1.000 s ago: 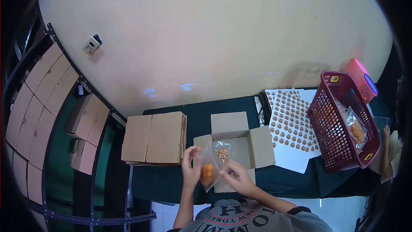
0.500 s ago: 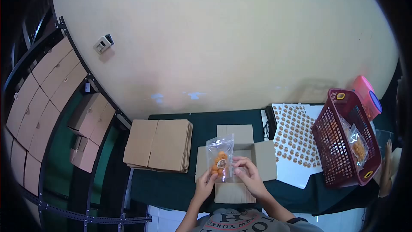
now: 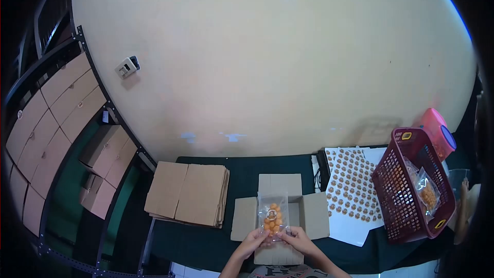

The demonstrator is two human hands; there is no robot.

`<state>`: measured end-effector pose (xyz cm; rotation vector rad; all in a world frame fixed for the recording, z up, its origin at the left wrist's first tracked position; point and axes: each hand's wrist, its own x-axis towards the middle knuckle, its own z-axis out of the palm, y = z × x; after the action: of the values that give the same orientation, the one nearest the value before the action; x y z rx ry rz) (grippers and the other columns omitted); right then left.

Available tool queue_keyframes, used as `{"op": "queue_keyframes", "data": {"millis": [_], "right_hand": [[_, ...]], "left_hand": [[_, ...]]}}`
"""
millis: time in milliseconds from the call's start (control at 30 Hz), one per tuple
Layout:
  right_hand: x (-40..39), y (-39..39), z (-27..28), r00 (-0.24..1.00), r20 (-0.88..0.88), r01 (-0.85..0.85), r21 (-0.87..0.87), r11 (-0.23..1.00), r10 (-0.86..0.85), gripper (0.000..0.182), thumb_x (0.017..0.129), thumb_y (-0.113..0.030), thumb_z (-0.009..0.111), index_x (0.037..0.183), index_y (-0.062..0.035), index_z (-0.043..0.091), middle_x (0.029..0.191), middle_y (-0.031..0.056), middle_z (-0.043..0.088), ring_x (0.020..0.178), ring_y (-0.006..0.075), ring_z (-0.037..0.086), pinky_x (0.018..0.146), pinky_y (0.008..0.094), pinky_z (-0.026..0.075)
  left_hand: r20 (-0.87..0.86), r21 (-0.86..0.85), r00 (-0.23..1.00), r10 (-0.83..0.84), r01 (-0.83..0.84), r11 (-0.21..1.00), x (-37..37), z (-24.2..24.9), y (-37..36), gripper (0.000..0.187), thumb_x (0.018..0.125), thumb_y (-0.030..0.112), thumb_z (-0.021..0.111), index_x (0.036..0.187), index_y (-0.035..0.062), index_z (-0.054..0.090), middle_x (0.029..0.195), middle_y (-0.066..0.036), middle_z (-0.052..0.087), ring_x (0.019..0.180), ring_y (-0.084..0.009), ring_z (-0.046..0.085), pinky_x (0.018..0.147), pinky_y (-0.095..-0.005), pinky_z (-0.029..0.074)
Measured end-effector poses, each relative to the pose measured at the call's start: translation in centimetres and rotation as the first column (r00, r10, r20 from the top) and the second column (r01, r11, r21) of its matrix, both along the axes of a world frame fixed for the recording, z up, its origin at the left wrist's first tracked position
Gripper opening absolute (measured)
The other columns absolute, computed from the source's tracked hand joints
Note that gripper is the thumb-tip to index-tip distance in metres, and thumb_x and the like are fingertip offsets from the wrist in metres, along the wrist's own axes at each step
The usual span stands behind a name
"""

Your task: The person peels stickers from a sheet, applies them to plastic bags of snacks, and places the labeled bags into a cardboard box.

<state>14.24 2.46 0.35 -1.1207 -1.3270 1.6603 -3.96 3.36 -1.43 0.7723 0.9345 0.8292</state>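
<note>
A clear plastic pouch of round orange snacks (image 3: pixel 272 218), with a round label on its front, is held upright over an open cardboard box (image 3: pixel 296 213). My left hand (image 3: pixel 252 242) pinches the pouch's lower left corner. Its lower right corner is between the fingers of my right hand (image 3: pixel 297 241). The box stands with its flaps folded outward, and the pouch hides part of its inside.
Left of the box lies a stack of flattened cardboard boxes (image 3: pixel 188 193). Sheets of round stickers (image 3: pixel 355 185) and a maroon basket (image 3: pixel 393 195) holding snack pouches (image 3: pixel 427 195) are on the right. Closed boxes (image 3: pixel 38 144) fill a shelf at far left.
My right hand has gone from the pouch's right side to its lower corner. The pouch now faces me squarely, label forward. The whole view has shifted, with the table lower in it.
</note>
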Motion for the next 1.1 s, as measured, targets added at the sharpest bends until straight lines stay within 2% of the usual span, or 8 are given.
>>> {"op": "queue_keyframes", "data": {"millis": [67, 167, 400, 500, 667, 800, 967, 1100], "right_hand": [[0.0, 0.2, -0.6, 0.999, -0.049, 0.008, 0.014, 1.0, -0.007, 0.024, 0.084, -0.027, 0.057, 0.081, -0.0029, 0.059, 0.063, -0.0031, 0.049, 0.059, 0.0037, 0.044, 0.051, 0.0191, 0.035], [0.1, 0.4, -0.6, 0.995, -0.087, 0.056, -0.007, 0.998, -0.057, 0.022, 0.084, -0.025, 0.056, 0.081, -0.0032, 0.059, 0.063, -0.0033, 0.049, 0.059, 0.0031, 0.044, 0.051, 0.0183, 0.033], [1.4, 0.4, -1.6, 0.993, 0.091, -0.057, -0.129, 0.99, 0.069, 0.023, 0.083, -0.023, 0.057, 0.082, -0.0007, 0.06, 0.063, -0.0033, 0.05, 0.06, 0.0035, 0.045, 0.053, 0.0184, 0.034], [1.1, -0.2, -0.5, 0.999, -0.034, -0.037, -0.097, 0.995, 0.034, 0.02, 0.084, -0.02, 0.057, 0.081, -0.0005, 0.06, 0.063, -0.0031, 0.05, 0.06, 0.0041, 0.045, 0.053, 0.0187, 0.034], [0.7, -0.4, -1.1, 0.984, -0.178, -0.019, -0.141, 0.99, -0.006, 0.017, 0.084, -0.017, 0.056, 0.082, -0.0001, 0.06, 0.066, -0.0018, 0.052, 0.061, 0.0055, 0.046, 0.057, 0.0186, 0.037], [1.0, -0.5, -1.8, 0.984, -0.153, -0.116, -0.153, 0.981, 0.092, 0.019, 0.084, -0.018, 0.056, 0.086, 0.0006, 0.058, 0.073, 0.0, 0.055, 0.065, 0.0061, 0.048, 0.061, 0.0198, 0.041], [0.6, -0.6, -1.9, 0.995, -0.104, -0.005, -0.133, 0.991, -0.009, 0.026, 0.085, -0.023, 0.054, 0.096, 0.0002, 0.054, 0.081, 0.0018, 0.056, 0.074, 0.0078, 0.05, 0.069, 0.0219, 0.041], [0.7, 0.4, -2.0, 0.973, -0.195, 0.087, -0.192, 0.978, -0.125, 0.031, 0.086, -0.023, 0.053, 0.105, 0.0009, 0.051, 0.093, 0.0062, 0.058, 0.088, 0.0121, 0.054, 0.082, 0.0267, 0.041]], "left_hand": [[0.035, -0.012, 0.986, -0.163, 0.164, 0.986, -0.4, -0.9, 0.6, 0.032, 0.089, 0.033, 0.046, 0.092, 0.0029, 0.055, 0.078, -0.002, 0.058, 0.064, -0.0065, 0.052, 0.058, -0.0188, 0.042], [0.009, 0.027, 0.989, -0.15, 0.149, 0.988, -0.1, -0.9, 1.1, 0.031, 0.087, 0.034, 0.05, 0.082, 0.0041, 0.056, 0.071, -0.001, 0.058, 0.061, -0.0055, 0.052, 0.057, -0.0171, 0.041], [-0.152, 0.097, 0.98, -0.131, 0.146, 0.984, 0.0, -0.2, 0.5, 0.034, 0.083, 0.035, 0.056, 0.087, 0.0018, 0.057, 0.07, -0.001, 0.057, 0.061, -0.0053, 0.053, 0.055, -0.0172, 0.04], [-0.185, 0.11, 0.971, -0.15, 0.172, 0.979, 0.0, -0.3, 0.0, 0.035, 0.083, 0.035, 0.055, 0.087, 0.0008, 0.057, 0.071, -0.001, 0.057, 0.062, -0.0056, 0.054, 0.056, -0.0175, 0.042], [0.066, -0.064, 0.979, -0.194, 0.198, 0.978, -0.1, 0.3, -0.4, 0.034, 0.084, 0.036, 0.054, 0.086, 0.0018, 0.056, 0.072, -0.003, 0.058, 0.062, -0.0065, 0.055, 0.059, -0.0168, 0.045], [0.077, -0.043, 0.978, -0.194, 0.198, 0.979, -0.5, -0.3, -1.0, 0.033, 0.084, 0.036, 0.054, 0.082, 0.003, 0.056, 0.071, -0.003, 0.058, 0.062, -0.0066, 0.055, 0.058, -0.0165, 0.045], [-0.233, 0.103, 0.95, -0.207, 0.235, 0.966, -0.7, -0.3, -1.5, 0.026, 0.084, 0.029, 0.056, 0.076, 0.0045, 0.056, 0.064, 0.001, 0.056, 0.056, -0.005, 0.053, 0.052, -0.0159, 0.041], [-0.269, 0.113, 0.94, -0.211, 0.248, 0.962, 0.3, 0.0, -2.5, 0.025, 0.084, 0.028, 0.057, 0.075, 0.0037, 0.056, 0.061, 0.0, 0.056, 0.053, -0.0052, 0.053, 0.049, -0.0172, 0.041]]}}
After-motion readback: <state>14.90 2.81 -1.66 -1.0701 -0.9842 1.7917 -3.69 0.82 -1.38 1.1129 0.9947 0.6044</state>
